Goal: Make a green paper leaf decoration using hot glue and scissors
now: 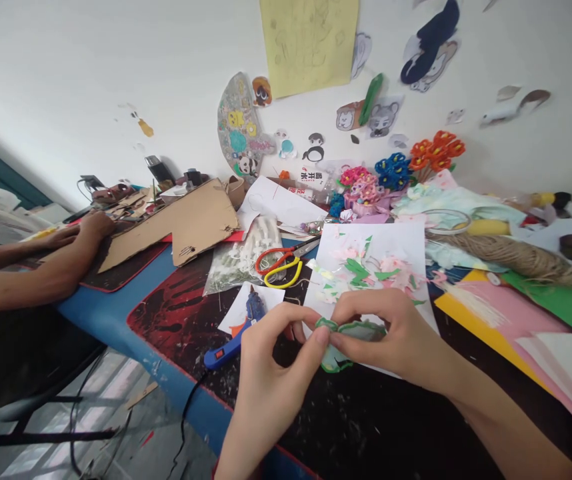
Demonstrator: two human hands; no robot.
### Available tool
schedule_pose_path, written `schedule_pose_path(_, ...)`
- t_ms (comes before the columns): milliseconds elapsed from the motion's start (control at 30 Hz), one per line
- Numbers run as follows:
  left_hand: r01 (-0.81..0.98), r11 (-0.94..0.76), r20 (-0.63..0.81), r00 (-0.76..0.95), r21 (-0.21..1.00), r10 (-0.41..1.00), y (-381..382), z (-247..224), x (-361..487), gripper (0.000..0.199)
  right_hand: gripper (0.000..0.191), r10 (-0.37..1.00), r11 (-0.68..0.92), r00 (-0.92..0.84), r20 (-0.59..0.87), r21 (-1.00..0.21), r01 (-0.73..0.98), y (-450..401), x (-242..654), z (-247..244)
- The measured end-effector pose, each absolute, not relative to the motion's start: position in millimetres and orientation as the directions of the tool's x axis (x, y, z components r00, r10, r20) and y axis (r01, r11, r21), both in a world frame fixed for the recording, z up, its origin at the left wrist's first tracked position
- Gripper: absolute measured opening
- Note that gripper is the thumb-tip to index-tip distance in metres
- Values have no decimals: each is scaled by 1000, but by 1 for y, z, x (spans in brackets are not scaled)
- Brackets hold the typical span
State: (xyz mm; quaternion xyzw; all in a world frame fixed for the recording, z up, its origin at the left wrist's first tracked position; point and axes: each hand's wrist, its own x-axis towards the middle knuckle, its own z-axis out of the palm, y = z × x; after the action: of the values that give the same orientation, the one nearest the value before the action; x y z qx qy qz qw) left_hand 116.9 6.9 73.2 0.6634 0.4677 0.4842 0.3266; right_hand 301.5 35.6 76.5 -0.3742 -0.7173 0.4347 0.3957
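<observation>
Between both hands, above the dark mat, is a small pale green piece with a darker green edge. My left hand pinches its left part between thumb and fingers. My right hand pinches it from the right, the fingertips of the two hands nearly touching. Behind them a white sheet bears green and pink scraps. A blue glue gun lies left of my left hand, its tip on a small white paper. Scissors with red and yellow handles rest on a clear plastic bag.
Another person's arms rest on the table at the left, beside cut cardboard. Crocheted-looking flowers and a twine bundle lie at the back right. Coloured sheets are at the right. A black cord hangs off the front edge.
</observation>
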Motion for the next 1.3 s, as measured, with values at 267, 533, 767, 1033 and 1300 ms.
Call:
schedule_pose_path(267, 272, -331, 349, -19, 904, 937, 4, 69, 122, 16, 9, 869, 336, -430, 245, -930, 150, 35, 300, 74)
schedule_pose_path(533, 310, -310, 298, 89, 899, 951, 5, 73, 114, 11, 8, 869, 309, -448, 210, -938, 160, 35, 302, 77)
schedule_pose_path(767, 193, -239, 247, -13, 951, 969, 8, 66, 122, 14, 8, 885, 251, -449, 126, -941, 230, 38, 305, 75)
schedule_pose_path(1033, 99, -194, 195, -2, 976, 981, 11, 68, 118, 26, 23, 913, 60, -408, -31, -976, 208, 40, 311, 76)
schedule_pose_path(1300, 155, -257, 242, 110, 954, 964, -1, 73, 115, 21, 25, 911, 55, -411, 26, -997, 59, 43, 312, 74)
